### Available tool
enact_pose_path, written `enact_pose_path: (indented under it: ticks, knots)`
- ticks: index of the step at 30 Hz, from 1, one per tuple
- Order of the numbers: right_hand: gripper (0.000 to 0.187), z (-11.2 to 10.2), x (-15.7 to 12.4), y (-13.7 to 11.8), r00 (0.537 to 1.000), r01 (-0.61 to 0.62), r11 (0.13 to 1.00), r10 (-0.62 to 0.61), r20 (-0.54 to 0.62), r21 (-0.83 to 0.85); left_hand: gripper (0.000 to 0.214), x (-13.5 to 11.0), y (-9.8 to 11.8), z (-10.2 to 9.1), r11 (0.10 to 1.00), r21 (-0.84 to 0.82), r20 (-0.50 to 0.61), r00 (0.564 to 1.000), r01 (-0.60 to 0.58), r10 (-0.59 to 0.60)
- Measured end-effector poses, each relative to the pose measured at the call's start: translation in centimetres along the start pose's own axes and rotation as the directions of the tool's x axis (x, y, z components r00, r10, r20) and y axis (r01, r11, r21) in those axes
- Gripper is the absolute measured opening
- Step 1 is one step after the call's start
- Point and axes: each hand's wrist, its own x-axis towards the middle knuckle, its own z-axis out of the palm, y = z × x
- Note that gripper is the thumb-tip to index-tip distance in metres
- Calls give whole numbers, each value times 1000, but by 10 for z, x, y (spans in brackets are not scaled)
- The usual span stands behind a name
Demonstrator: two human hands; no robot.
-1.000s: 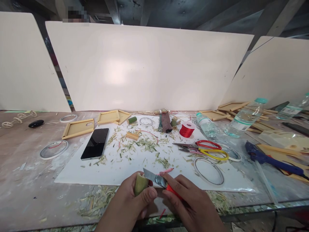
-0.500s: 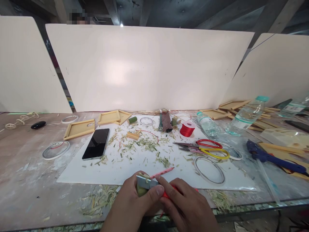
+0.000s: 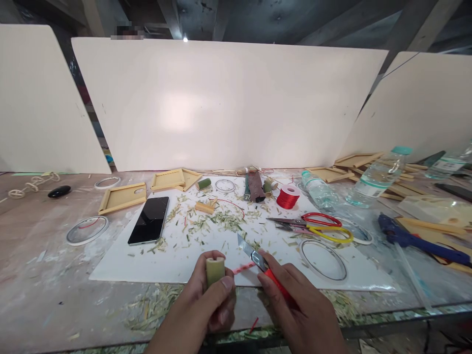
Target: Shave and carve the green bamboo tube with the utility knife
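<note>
- Bamboo piece [image 3: 215, 273] is in the left hand [image 3: 207, 302], roughly upright, cut end facing up, right around the near edge of the white sheet [image 3: 118, 268].
- Left hand's got a proper grip on it, fingers wrapped around the back and thumb pressed against the side.
- Right hand [image 3: 300, 302] is curled around a utility knife [image 3: 259, 261], red handle in the fist, blade out and angled up and away. Blade isn't touching the bamboo, just near it.
- Pink stick [image 3: 244, 268] lies on the sheet between the two hands, partly hidden.
- Green shavings [image 3: 224, 221] are all over the middle of the sheet, plus more on the table in front of it.
- Black phone [image 3: 149, 220] sits on the sheet's left side.
- Over on the right: red-handled scissors [image 3: 321, 220] and yellow-handled scissors [image 3: 330, 234] overlapping, with a spool of red thread [image 3: 287, 198] behind them.
- Blue glue gun [image 3: 420, 241] is farther right, off the sheet.
</note>
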Motion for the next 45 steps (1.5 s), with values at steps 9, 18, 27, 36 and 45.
enact_pose_path:
  ticks: [9,18,27,36,45]
  knots:
    - [39,-2,6,4,974,179,984,-181,135,26,18,2,-2,-3,1000,12,41,999,-5,5]
    - [44,-2,1,5,939,320,947,-311,148,-41,53,2,1,7,999,8,23,999,33,-34]
    - [47,4,-6,3,937,321,939,-296,185,-125,47,6,-5,6,893,447,-121,986,-52,118]
    - [43,14,-1,1,998,11,987,-21,-62,-160,51,4,-1,16,779,627,-285,933,9,219]
    - [40,11,-3,3,1000,-9,994,9,8,-107,56,2,-1,-4,986,158,-24,998,-47,51]
